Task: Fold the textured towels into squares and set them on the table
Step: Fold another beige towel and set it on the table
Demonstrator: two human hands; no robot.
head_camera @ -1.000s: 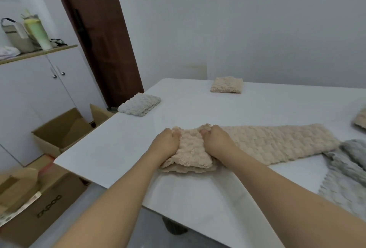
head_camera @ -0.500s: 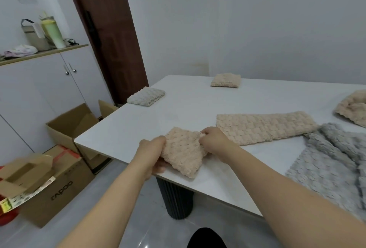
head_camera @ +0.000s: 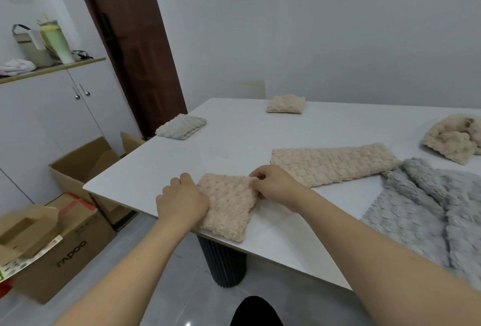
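While both hands frame it, the folded beige towel (head_camera: 229, 204) lies on the table (head_camera: 234, 138) at its near edge, its near corner almost at the rim above the dark ribbed pedestal leg (head_camera: 223, 263). The left hand (head_camera: 182, 200) sits on the towel's left side with its fingers curled over that edge; whether they pinch the cloth or only press on it, I cannot tell. The right hand (head_camera: 273, 186) has its fingertips bunched on the towel's far right corner, pinching the cloth there.

By my reading the step in hand is setting this square down and trimming its shape, since it is already a compact pad and lies flat. It sits skewed to the table's edge, so the next move probably calls for letting go gently so the layers do not spring open, perhaps with a nudge inward from the rim.

Beyond the right hand, a long beige strip (head_camera: 333, 164) lies partly folded, likely next for folding. Right of the folded towel spreads a loose grey towel (head_camera: 421, 208), and past it a crumpled beige one (head_camera: 453, 138). Farther off, two finished squares rest, one pale grey (head_camera: 181, 127) and one beige (head_camera: 285, 104).
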